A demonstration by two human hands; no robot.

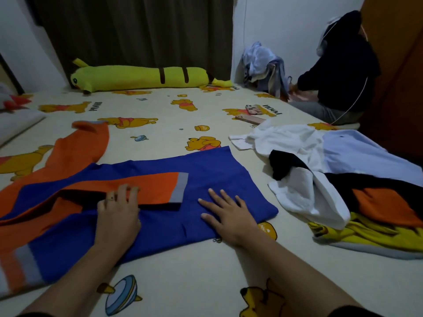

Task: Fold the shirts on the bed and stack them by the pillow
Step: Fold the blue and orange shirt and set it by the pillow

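A blue shirt (206,177) with orange sleeves and grey cuffs lies spread on the bed (164,110). One orange sleeve (158,186) is folded across its blue body. My left hand (119,211) rests flat on the shirt at the edge of that sleeve, fingers straight. On the blue cloth to its right, my right hand (226,213) presses down with spread fingers. A pile of unfolded shirts (320,170), white, pale blue, black, orange and yellow, lies at the right. The corner of a pillow (16,124) shows at the far left.
A long yellow plush toy (142,76) lies along the far edge by the dark curtain. A pink phone (250,120) and a small case (254,109) lie on the sheet. A person in dark clothes (341,72) sits at the far right beside a heap of clothes (265,67).
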